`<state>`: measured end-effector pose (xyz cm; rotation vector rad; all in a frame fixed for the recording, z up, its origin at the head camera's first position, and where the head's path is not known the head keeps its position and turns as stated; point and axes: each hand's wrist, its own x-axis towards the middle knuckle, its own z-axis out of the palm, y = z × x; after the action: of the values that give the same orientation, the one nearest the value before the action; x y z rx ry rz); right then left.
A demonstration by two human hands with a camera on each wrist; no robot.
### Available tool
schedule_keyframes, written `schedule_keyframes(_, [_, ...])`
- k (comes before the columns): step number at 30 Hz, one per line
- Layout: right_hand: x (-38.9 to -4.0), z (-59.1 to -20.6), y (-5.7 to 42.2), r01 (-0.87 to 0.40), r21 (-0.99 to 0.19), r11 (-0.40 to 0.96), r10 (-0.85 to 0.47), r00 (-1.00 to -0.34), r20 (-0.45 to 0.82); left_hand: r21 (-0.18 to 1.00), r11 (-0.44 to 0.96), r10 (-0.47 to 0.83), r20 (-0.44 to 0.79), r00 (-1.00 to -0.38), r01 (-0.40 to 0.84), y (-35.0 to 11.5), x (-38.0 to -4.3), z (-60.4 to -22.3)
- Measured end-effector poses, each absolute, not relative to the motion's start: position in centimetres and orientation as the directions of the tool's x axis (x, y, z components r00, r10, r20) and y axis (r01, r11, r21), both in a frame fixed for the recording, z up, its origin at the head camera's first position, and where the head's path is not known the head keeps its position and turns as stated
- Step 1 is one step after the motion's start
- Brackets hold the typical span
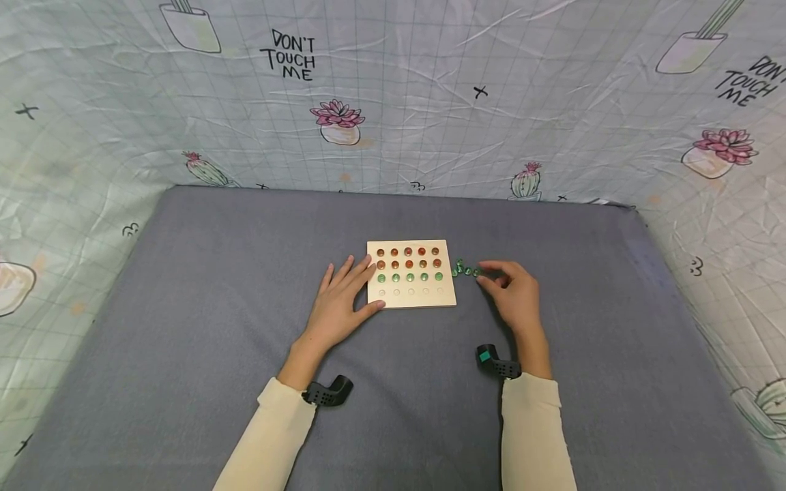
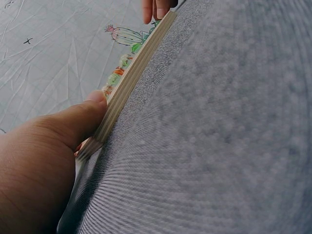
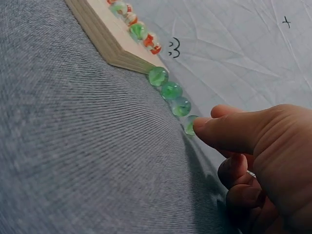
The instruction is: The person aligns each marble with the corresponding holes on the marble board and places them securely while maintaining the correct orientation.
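Note:
A pale wooden board [image 1: 411, 302] lies flat on the cloth. Two rows of orange-red marbles [image 1: 408, 264] sit in its hollows, then a row of green marbles [image 1: 410, 277]; the row nearest me shows bare round hollows. My left hand [image 1: 338, 303] rests with spread fingers on the board's left side, thumb at its near corner. To the right of the board, loose green marbles [image 3: 171, 90] lie in a short line from its edge. My right hand [image 1: 512, 293] pinches the outermost green marble [image 3: 190, 125] between thumb and forefinger, its other fingers curled.
A grey cloth [image 1: 405, 395] covers the table. Behind and at both sides hangs a printed curtain [image 1: 399, 102] with cactus drawings. Each wrist wears a black camera mount [image 1: 328, 391], beside the cream sleeves [image 1: 534, 429].

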<state>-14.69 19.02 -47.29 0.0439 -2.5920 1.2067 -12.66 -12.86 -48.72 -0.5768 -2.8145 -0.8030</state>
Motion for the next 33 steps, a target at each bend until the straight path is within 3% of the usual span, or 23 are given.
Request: schedule_keyframes(33, [-15.07, -47.83, 18.79, -0.168, -0.705, 0.689, 0.063, -0.955, 0.29, 0.463, 0.788, 0.324, 0.248, -0.913, 0.405, -12.82, -12.62, -48.63])
